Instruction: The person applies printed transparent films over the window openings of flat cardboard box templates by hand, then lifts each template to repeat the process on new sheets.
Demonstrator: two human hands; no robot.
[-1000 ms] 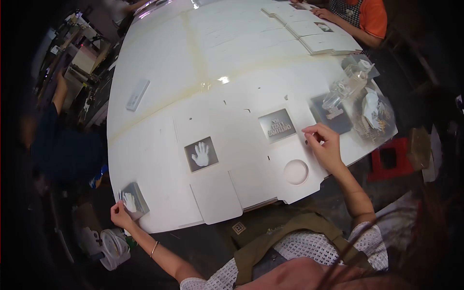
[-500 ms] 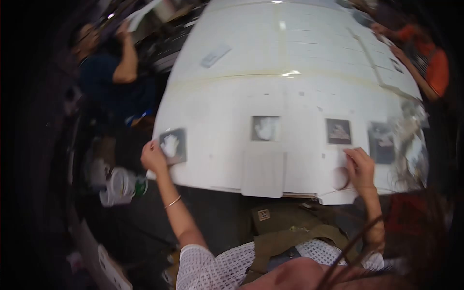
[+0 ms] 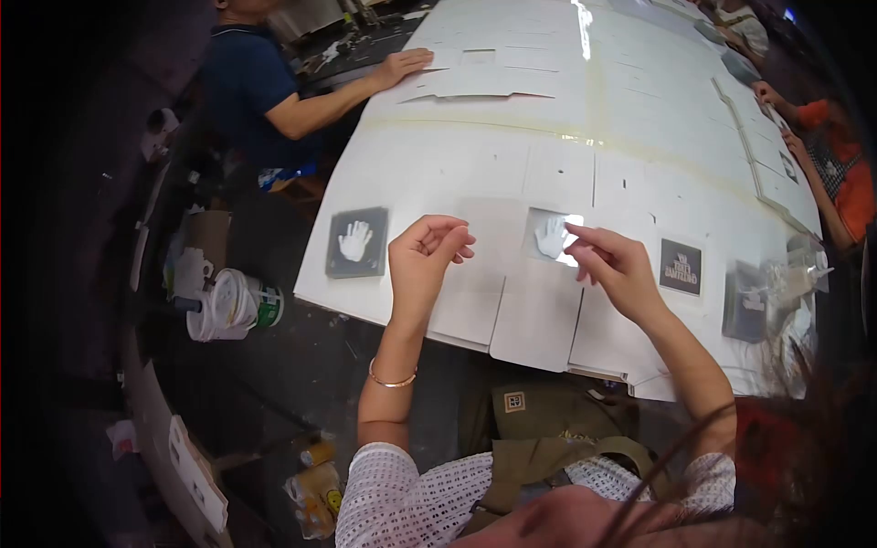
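My left hand is raised above the white tabletop with fingers curled toward the thumb. Whether something thin is in that hand, I cannot make out. A faint pale rectangle shows just right of its fingertips. My right hand has bent fingers, with thumb and forefinger apart. Its fingertips overlap the shiny right edge of a grey card with a white handprint; contact is unclear. Left of my left hand lies a dark stack with another white handprint on top. A dark card with pale lettering lies to the right.
Clear plastic wrapping lies by a dark card stack at the table's right. A co-worker's hand rests on the far-left edge; another person in orange works at right. White buckets stand below left.
My left hand has left the dark handprint stack and moved right, toward the middle. My right hand has moved left to the middle handprint card. The view has shifted; the co-worker's hand now rests on the table.
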